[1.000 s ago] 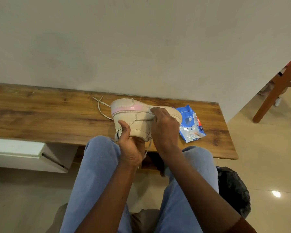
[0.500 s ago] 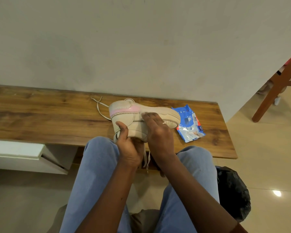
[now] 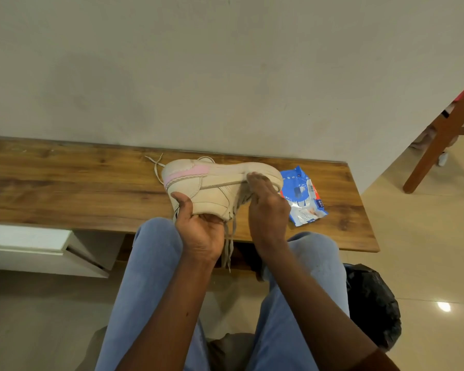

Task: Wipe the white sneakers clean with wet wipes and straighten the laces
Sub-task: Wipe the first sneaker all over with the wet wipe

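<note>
Above blue denim knees, the left hand point(image 3: 198, 231) grips the scuffed cream sneaker point(image 3: 212, 188) at its heel, flat laces point(image 3: 228, 247) dangling. The right hand point(image 3: 265, 207) presses joined fingers on its side, perhaps over a wipe. Beyond lies a glossy blue wipes pack point(image 3: 303, 199) on the grained wooden bench point(image 3: 65, 188).

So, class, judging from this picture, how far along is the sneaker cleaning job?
Done: nothing clearly; the blue-and-white wipe pack lies on the wooden bench. In hand: the left hand grips the off-white, pink-trimmed sneaker while the right hand presses its sole edge; any wipe is hidden. Left: loose laces dangle unstraightened; no second sneaker shows.
</note>
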